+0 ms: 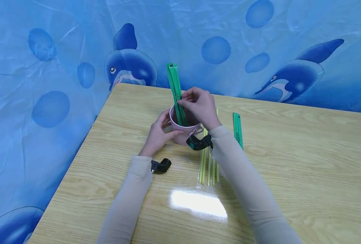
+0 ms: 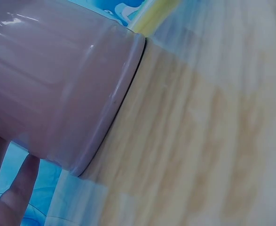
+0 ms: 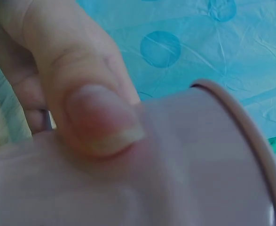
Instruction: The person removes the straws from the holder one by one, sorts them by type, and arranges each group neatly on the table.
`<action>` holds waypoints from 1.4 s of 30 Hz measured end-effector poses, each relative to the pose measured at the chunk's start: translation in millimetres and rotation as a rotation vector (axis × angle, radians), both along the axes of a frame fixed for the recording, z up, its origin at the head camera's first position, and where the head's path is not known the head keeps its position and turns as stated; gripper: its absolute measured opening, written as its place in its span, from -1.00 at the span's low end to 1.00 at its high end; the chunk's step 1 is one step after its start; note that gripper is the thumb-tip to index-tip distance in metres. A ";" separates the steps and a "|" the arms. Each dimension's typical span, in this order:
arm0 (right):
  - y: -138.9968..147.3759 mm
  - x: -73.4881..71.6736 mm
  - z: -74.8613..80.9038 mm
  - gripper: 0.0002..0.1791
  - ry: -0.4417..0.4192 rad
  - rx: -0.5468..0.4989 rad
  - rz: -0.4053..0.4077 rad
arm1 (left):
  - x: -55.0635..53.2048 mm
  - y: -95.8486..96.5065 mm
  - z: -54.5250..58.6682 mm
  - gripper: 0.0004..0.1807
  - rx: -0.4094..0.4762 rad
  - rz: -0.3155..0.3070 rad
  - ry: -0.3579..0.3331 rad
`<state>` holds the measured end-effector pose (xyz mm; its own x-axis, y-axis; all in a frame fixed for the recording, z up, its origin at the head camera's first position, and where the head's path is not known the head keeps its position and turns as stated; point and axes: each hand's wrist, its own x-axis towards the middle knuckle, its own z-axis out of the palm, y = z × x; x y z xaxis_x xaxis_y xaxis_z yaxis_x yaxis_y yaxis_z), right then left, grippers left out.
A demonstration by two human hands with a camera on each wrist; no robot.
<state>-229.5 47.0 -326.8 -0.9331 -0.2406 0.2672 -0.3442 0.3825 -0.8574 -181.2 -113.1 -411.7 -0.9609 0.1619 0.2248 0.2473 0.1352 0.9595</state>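
A pink mug point(image 1: 187, 132) with a handle stands on the wooden table. My left hand point(image 1: 157, 135) grips its left side, the thumb across the front wall. In the left wrist view the mug's wall point(image 2: 58, 89) fills the upper left, with fingertips point(image 2: 22, 181) below. A thumb point(image 3: 100, 113) presses the mug's wall point(image 3: 208, 155) in the right wrist view. Over the mug's mouth, my right hand point(image 1: 202, 105) pinches long green packets point(image 1: 175, 84) with dark print, like wrapped chopsticks. They stand upright, slightly tilted, their lower ends inside the mug.
Several thin yellow sticks point(image 1: 203, 167) in clear wrapping lie in front of the mug, partly under my right forearm. Another green packet point(image 1: 237, 127) lies to the right. The table point(image 1: 305, 162) meets a blue dolphin-print sheet point(image 1: 180, 37) behind and at left.
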 end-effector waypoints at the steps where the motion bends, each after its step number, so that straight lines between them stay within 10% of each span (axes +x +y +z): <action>1: -0.4 -0.2 0.7 -0.83 0.004 0.026 0.003 | -0.1 0.0 0.4 -0.20 -0.001 0.002 -0.001; 12: -4.8 -2.0 6.3 -0.86 0.050 0.169 0.056 | -3.2 -2.6 1.6 -0.21 0.002 0.008 -0.008; 42: 13.5 0.4 1.5 -0.94 -0.045 -0.124 0.146 | 0.6 1.6 -0.2 -0.19 -0.001 0.000 -0.005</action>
